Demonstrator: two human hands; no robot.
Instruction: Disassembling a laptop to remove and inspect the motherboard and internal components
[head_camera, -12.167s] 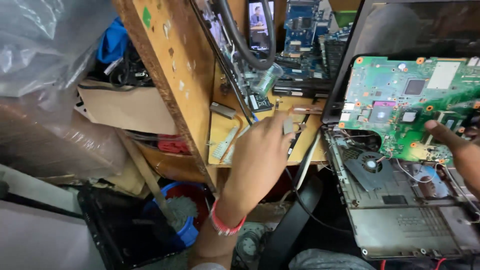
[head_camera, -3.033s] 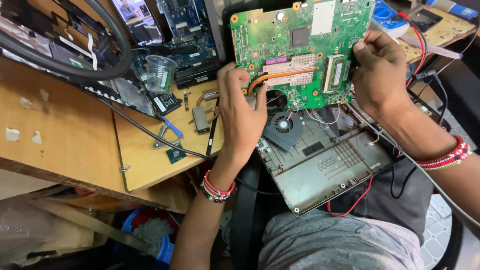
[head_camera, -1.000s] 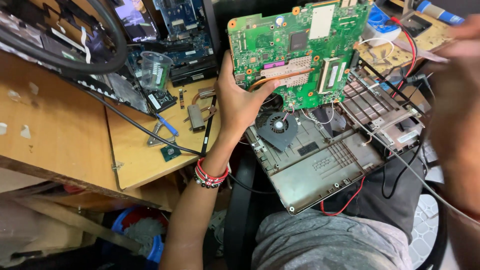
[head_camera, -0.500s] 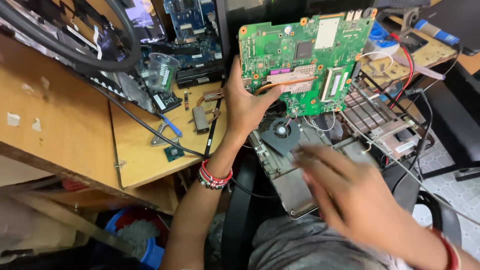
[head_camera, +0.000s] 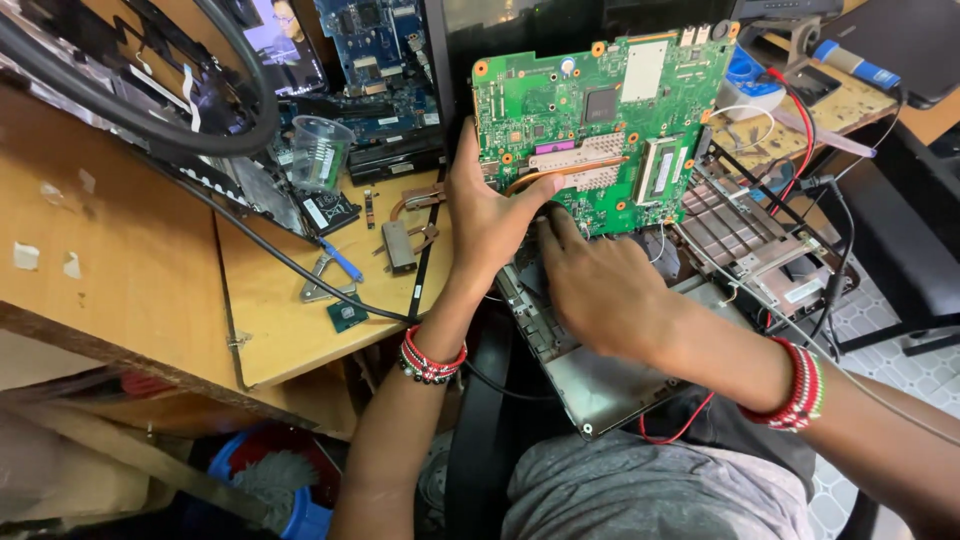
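Here left hand (head_camera: 490, 215) is clamped on the lower left edge of the green rectangular circuit board (head_camera: 605, 125), tilting it up over the grey open laptop base shell (head_camera: 600, 385) on the lap. Right hand (head_camera: 600, 290) lies flat beneath the board, fingers tucked under; cannot tell if it grips anything. Best to hold the board by its edge and lift slowly, watching the red wire (head_camera: 680, 430). Clear plastic cup (head_camera: 322, 152) on the wooden desk (head_camera: 270, 320); contents unclear.
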